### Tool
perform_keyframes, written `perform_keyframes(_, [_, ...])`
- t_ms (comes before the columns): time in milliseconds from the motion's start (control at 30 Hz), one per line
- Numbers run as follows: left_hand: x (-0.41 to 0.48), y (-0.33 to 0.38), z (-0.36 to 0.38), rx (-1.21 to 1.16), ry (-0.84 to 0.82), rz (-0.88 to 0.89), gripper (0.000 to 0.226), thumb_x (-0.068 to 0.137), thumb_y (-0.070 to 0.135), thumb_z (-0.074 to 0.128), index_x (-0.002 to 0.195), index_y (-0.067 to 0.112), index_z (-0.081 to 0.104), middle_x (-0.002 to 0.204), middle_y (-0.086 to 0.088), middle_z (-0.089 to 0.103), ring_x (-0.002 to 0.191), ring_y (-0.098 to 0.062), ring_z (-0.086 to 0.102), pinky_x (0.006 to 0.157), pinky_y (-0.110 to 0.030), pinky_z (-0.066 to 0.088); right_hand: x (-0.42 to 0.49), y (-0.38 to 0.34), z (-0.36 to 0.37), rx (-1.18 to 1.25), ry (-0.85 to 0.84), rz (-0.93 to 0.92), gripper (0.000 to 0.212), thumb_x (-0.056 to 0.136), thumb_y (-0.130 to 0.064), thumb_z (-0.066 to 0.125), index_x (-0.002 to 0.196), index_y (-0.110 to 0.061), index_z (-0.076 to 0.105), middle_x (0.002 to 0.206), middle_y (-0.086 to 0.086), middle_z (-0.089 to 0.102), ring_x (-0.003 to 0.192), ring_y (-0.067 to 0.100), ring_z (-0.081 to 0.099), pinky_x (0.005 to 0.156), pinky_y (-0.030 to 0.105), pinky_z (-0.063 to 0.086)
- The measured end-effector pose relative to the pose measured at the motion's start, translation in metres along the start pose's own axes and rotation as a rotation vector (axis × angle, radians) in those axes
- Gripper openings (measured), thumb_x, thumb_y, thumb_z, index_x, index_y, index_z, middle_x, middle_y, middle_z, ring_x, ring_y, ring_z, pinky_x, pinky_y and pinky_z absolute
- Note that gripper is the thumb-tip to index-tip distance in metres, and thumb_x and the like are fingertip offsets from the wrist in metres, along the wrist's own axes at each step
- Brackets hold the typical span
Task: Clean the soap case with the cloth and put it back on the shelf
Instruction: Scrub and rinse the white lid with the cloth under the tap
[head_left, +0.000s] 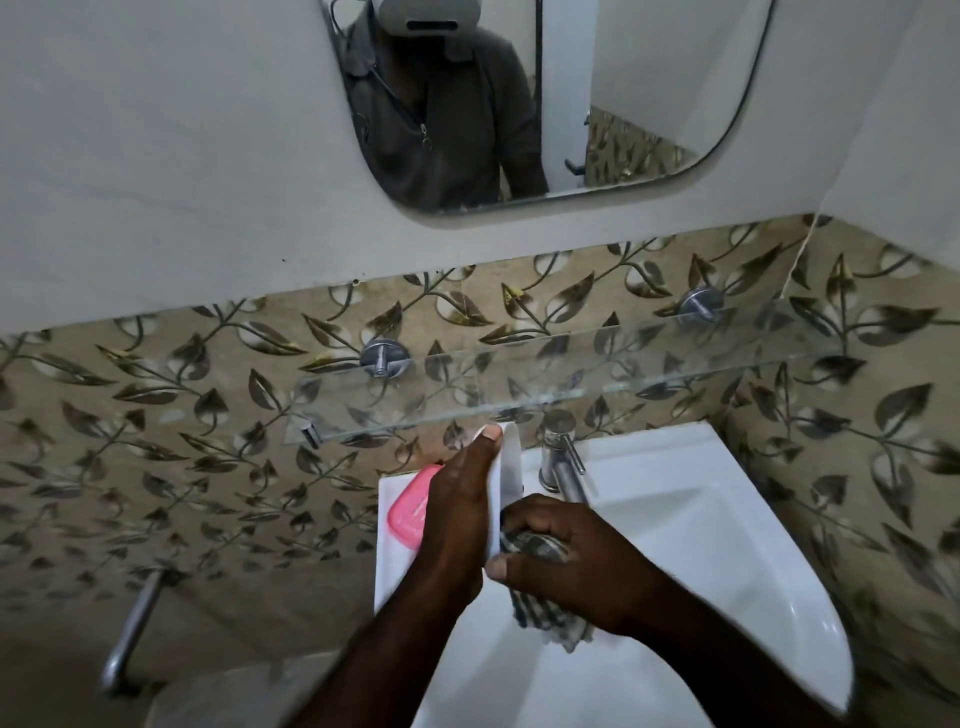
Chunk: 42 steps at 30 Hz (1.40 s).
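We see the left hand (457, 514) gripping the soap case (511, 467). The case is white, smooth and shiny like plastic, with a round end. It stands on its edge over the sink, below the shelf and not on it. The thumb lies flat along the case and its tip reaches the top end. The other fingers are behind the case, so we cannot see them.

The right hand (561, 561) is curled tight around the cloth (540, 618). The cloth is soft and bunched up, with dark and light checks. The hand presses it against the lower part of the case. The thumb points to the left, under the case. A loose end of cloth hangs out below the hand. The hands hide most of the case and much of the cloth.

Both arms come up from the bottom edge, which cuts them off.

Just left of the left hand lies a pink thing (410, 512) with round corners, on the flat rim of the sink (727, 545). The hand covers part of it, and we cannot tell if it is soap or a lid.

The sink is white and glossy. A shiny metal tap (561, 462) stands at its back. Above it is the shelf (571, 374), a see-through glass board on round metal pegs. The wall (156, 415) behind has leaf-patterned tiles.
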<state>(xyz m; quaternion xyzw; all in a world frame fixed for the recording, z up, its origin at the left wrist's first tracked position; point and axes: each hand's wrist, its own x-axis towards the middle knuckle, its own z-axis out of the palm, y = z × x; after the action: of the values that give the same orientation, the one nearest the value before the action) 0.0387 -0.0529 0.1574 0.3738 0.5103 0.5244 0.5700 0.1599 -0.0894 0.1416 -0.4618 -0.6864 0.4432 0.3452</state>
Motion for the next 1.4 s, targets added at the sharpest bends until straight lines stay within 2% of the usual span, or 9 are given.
perform_keyframes(100, [-0.001,-0.003,0.003,0.054,-0.026,-0.013,0.012,0.09,0.036,0.059,0.091,0.029,0.069,0.077,0.03,0.071,0.08,0.014,0.064,0.075,-0.013,0.046,-0.001,0.009,0.006,0.008,0.111,0.001,0.021,0.074,-0.042,0.079,0.074,-0.027,0.064,0.078,-0.012,0.062,0.076,0.002,0.061,0.072,0.017,0.045])
perform_keyframes(233, [0.006,-0.004,-0.004,-0.027,-0.009,-0.185,0.048,0.086,0.058,0.052,0.097,0.014,0.068,0.082,-0.005,0.07,0.078,-0.021,0.066,0.069,-0.033,0.052,-0.005,0.01,-0.003,0.109,0.168,0.034,0.017,0.082,-0.032,0.073,0.08,-0.015,0.068,0.075,0.001,0.068,0.067,0.006,0.063,0.064,0.016,0.046])
perform_keyframes(367, [0.02,-0.016,-0.028,-0.19,0.02,-0.334,0.07,0.083,0.071,0.041,0.108,0.009,0.063,0.095,-0.013,0.064,0.09,-0.028,0.064,0.081,-0.042,0.05,-0.012,0.019,-0.02,0.261,0.288,0.175,0.017,0.087,-0.022,0.071,0.071,-0.016,0.068,0.064,-0.005,0.066,0.059,0.004,0.058,0.06,0.02,0.046])
perform_keyframes(500, [0.024,-0.033,-0.049,-0.376,0.087,-0.348,0.077,0.088,0.07,0.031,0.116,0.005,0.061,0.113,-0.019,0.065,0.107,-0.032,0.062,0.097,-0.049,0.043,-0.012,0.058,-0.002,-0.27,0.135,0.238,0.026,0.084,-0.045,0.067,0.067,-0.026,0.061,0.069,-0.004,0.065,0.069,0.01,0.064,0.068,0.03,0.049])
perform_keyframes(600, [0.026,-0.036,-0.059,-0.506,0.113,-0.332,0.081,0.087,0.07,0.032,0.123,0.002,0.058,0.121,-0.023,0.063,0.112,-0.033,0.06,0.102,-0.051,0.041,0.008,0.082,0.025,-0.753,0.059,0.227,0.022,0.089,-0.048,0.057,0.092,-0.028,0.067,0.097,-0.005,0.065,0.097,0.014,0.062,0.08,0.027,0.044])
perform_keyframes(800, [0.022,-0.04,-0.073,-0.633,0.053,-0.353,0.091,0.08,0.076,0.036,0.129,0.001,0.054,0.125,-0.025,0.062,0.118,-0.037,0.058,0.101,-0.05,0.041,0.083,0.127,0.046,-1.227,0.088,0.072,0.034,0.045,-0.018,0.088,0.053,-0.02,0.056,0.055,0.002,0.054,0.045,0.024,0.057,0.039,0.026,0.043])
perform_keyframes(1000, [0.023,-0.04,-0.097,-0.785,-0.084,-0.329,0.109,0.066,0.081,0.045,0.136,-0.002,0.047,0.135,-0.029,0.052,0.129,-0.042,0.048,0.113,-0.053,0.03,0.121,0.14,0.04,-1.26,-0.004,0.197,0.015,0.087,-0.03,0.067,0.097,-0.02,0.066,0.101,0.006,0.065,0.095,0.026,0.066,0.076,0.032,0.051])
perform_keyframes(1233, [0.034,-0.045,-0.106,-0.905,-0.163,-0.307,0.115,0.067,0.086,0.044,0.138,-0.004,0.042,0.139,-0.03,0.048,0.132,-0.044,0.044,0.117,-0.053,0.022,0.13,0.136,0.038,-1.132,0.007,0.184,0.017,0.09,-0.026,0.063,0.103,-0.016,0.062,0.107,0.007,0.062,0.099,0.027,0.063,0.075,0.034,0.046])
perform_keyframes(1400, [0.043,-0.047,-0.106,-0.938,-0.154,-0.292,0.114,0.067,0.087,0.041,0.135,-0.003,0.046,0.139,-0.03,0.048,0.132,-0.042,0.045,0.116,-0.055,0.024,0.108,0.093,0.023,-0.658,0.399,0.144,0.014,0.082,-0.014,0.067,0.095,-0.017,0.071,0.095,0.003,0.071,0.092,0.021,0.066,0.074,0.022,0.045])
